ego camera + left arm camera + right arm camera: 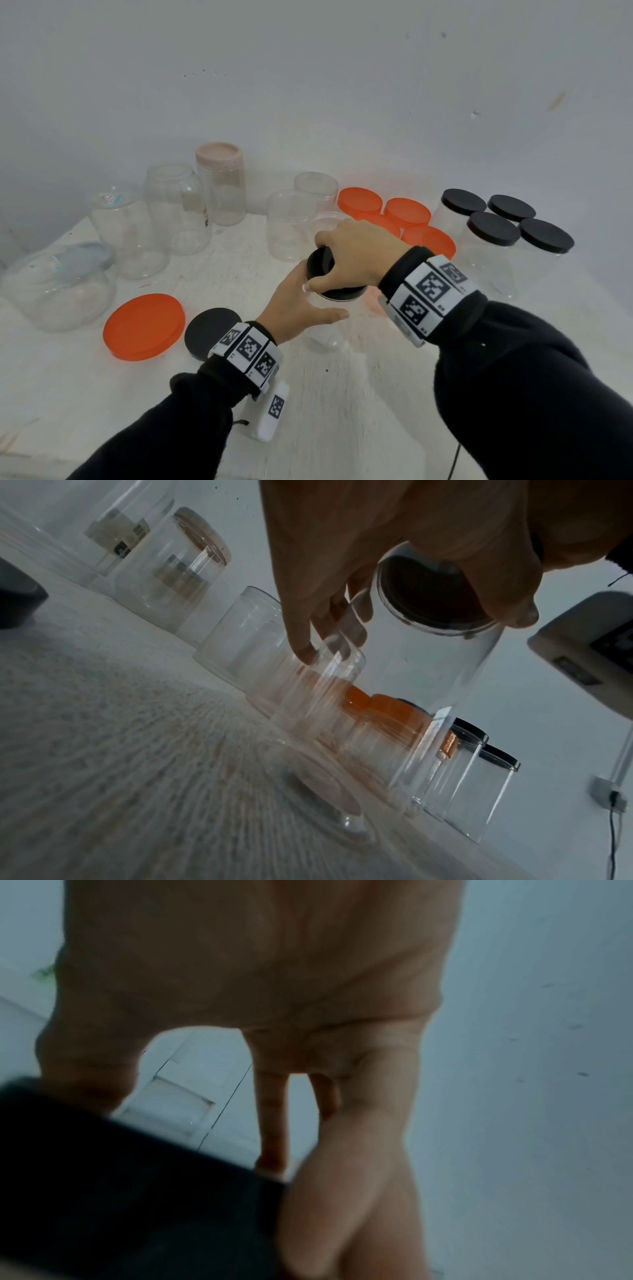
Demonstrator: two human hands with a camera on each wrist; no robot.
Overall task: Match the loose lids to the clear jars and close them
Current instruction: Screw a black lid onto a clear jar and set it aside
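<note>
My left hand (308, 301) grips a small clear jar (322, 335) that stands on the white table (342, 394) at centre. From above, my right hand (352, 255) grips a black lid (320, 263) that sits on the jar's mouth; whether it is seated square I cannot tell. The left wrist view shows the jar (435, 674) with the black lid (428, 593) on top and fingers (301, 631) wrapped behind the glass. In the right wrist view the lid (120, 1191) fills the lower left, with fingers (356, 1164) curled over its rim.
A loose orange lid (144, 325) and a loose black lid (202, 329) lie left of my left wrist. Open clear jars (291, 222) stand behind, big jars (54, 287) at the left and a pink-lidded jar (221, 181) at the back. Orange-lidded jars (407, 210) and black-lidded jars (493, 229) stand right.
</note>
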